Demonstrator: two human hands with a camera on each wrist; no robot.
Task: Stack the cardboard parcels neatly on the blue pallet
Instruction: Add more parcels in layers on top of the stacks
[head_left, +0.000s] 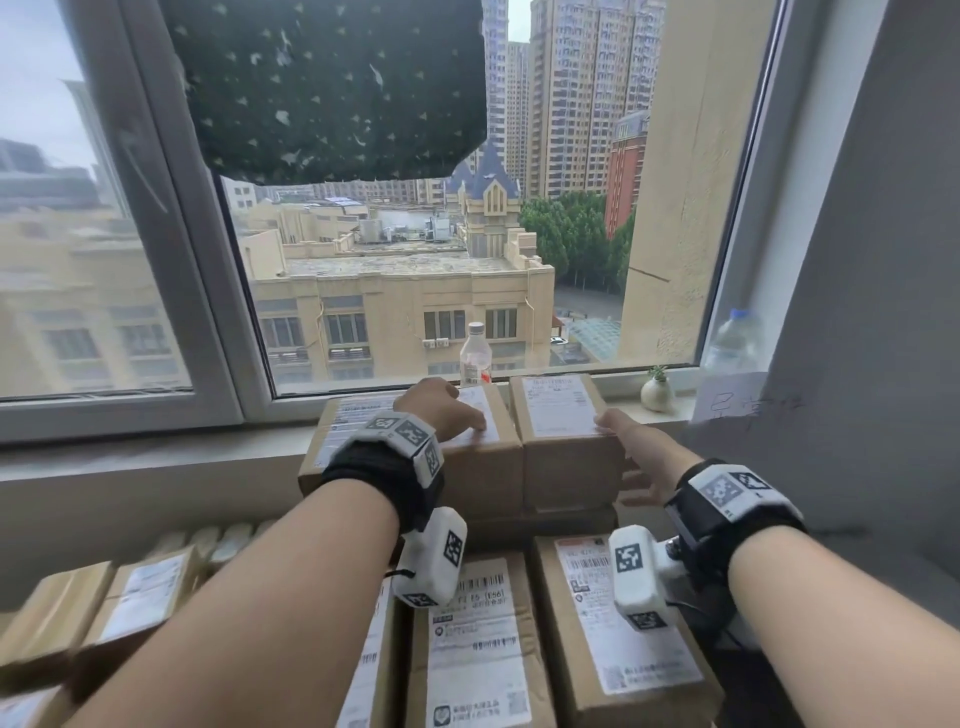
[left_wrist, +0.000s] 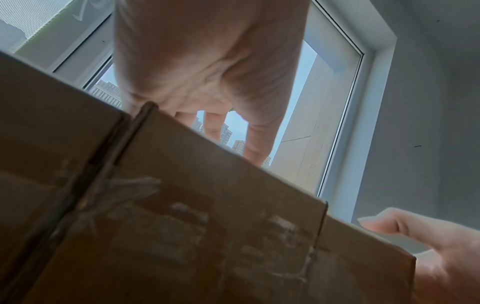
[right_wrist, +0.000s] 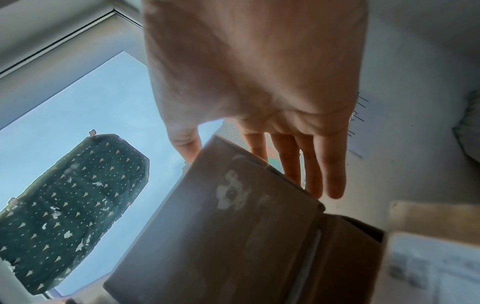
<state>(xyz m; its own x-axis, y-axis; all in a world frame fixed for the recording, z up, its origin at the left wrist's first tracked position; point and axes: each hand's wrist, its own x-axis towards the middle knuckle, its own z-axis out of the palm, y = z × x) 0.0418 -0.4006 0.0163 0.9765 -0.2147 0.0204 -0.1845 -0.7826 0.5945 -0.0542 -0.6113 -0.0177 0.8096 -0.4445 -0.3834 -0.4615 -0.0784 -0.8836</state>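
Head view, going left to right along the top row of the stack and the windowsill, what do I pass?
Left top parcel with the left hand resting on it → clear bottle behind → right top parcel → right hand at its right side → small white vase → water bottle.

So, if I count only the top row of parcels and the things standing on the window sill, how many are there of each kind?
top-row parcels: 2
plastic bottles: 2
small vase: 1
total: 5
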